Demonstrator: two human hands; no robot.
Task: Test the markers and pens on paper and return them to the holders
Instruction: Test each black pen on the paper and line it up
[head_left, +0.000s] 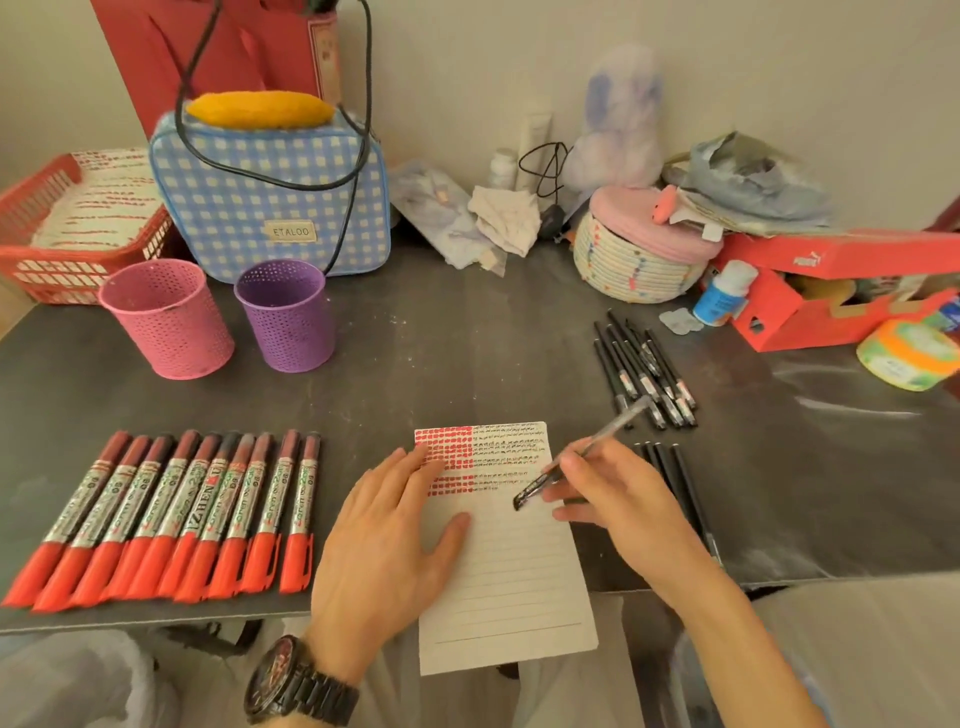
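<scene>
Currently the left hand lies flat, fingers straight, on the paper at the near table edge. The right hand pinches a pen, tip on the paper below the black marks. Red markers lie in a row at left. Black pens lie at right. Pink holder and purple holder stand far left.
</scene>
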